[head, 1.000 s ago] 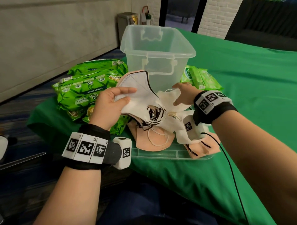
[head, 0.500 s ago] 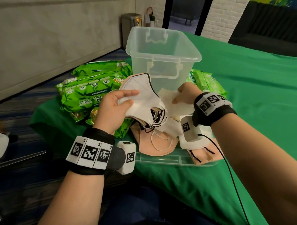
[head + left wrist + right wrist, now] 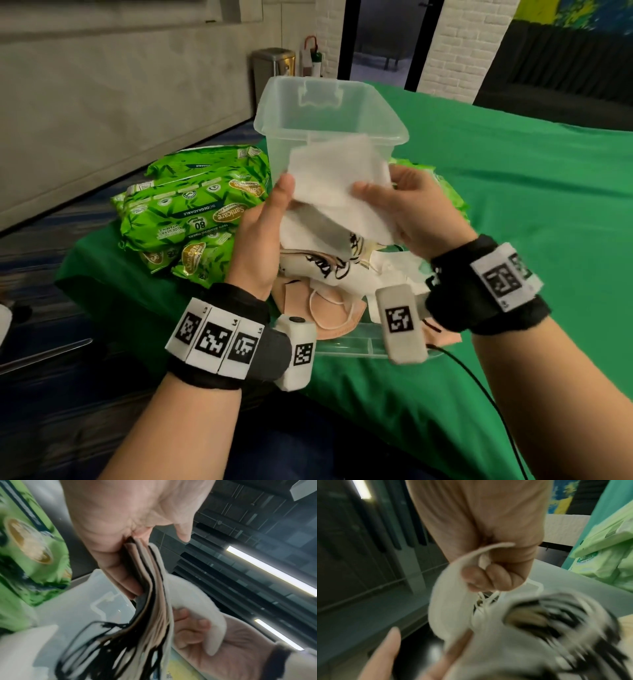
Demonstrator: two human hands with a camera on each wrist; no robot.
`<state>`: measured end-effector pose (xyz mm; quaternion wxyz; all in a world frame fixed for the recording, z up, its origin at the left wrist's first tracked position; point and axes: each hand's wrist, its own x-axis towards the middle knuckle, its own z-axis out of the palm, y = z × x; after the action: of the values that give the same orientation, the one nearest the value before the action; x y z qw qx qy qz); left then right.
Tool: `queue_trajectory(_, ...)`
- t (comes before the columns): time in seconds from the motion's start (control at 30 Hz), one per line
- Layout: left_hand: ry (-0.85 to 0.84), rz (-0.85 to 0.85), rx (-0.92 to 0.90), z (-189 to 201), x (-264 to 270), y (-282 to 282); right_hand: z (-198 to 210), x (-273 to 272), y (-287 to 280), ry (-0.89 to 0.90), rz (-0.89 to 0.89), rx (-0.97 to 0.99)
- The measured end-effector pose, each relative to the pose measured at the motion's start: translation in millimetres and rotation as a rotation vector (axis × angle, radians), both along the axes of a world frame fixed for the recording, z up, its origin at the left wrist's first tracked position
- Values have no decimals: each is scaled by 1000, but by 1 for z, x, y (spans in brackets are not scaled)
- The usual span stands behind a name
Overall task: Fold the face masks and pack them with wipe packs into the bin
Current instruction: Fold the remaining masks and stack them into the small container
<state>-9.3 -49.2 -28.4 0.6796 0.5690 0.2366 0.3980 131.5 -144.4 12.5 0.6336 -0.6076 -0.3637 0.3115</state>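
Indoor lounge-like room, white brick wall (image 3: pixel 455 44), steel bin (image 3: pixel 273 73), green-covered table (image 3: pixel 513 192)

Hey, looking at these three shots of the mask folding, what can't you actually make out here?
- Bin floor, head view: the raised white mask covers it, so its contents are unclear.
- Count of masks in the stack in the left hand's grip: edges blur together in the left wrist view.
- Ear loops, right wrist view: motion blur.
- Small print on the wipe packs: too small.
- Tray under the pile: mostly hidden by masks and wrist cameras.
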Motion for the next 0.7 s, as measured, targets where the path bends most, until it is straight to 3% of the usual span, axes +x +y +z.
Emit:
queue_trajectory(0.27,74,169,103,-3,7,-4,-15,1,-17,-35,110,-133)
queue_trajectory(0.37,95,188,128,-2,2,0,-11,16,-28,-78,31,-141)
queue_trajectory(0.5,105,192,135,2,0,2,0,37,-39,-26,-175,67)
queue_trajectory(0.6,131,161,144,2,1,0,11,37,-39,126,-109,305)
queue_trajectory(0.7,135,89,129,1,4,-5,18,26,-33,171,-2,377)
